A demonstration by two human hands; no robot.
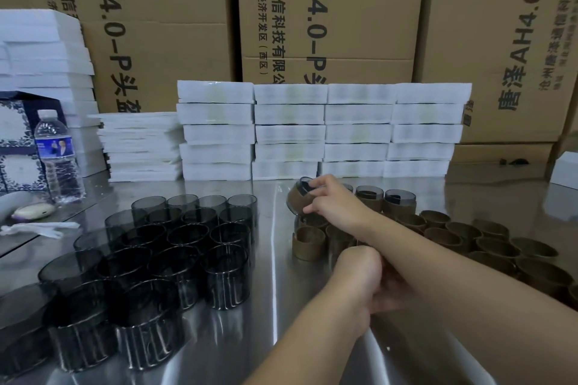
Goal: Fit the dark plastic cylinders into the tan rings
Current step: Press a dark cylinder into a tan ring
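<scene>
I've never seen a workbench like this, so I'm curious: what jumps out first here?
A crowd of dark cylinders stands on the left of the shiny metal table, with tan rings massed on the right. Between them the right hand grips a filled ring, tilted, and stacked white foam trays line the back.

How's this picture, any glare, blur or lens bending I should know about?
Head view: a bright glare streak runs down the steel table; the wide-angle lens bows the cardboard boxes at the edges; the nearest dark cylinders look smeared; the right hand gripping a tan ring is fairly sharp; the left hand hides its grip under the right forearm.
</scene>
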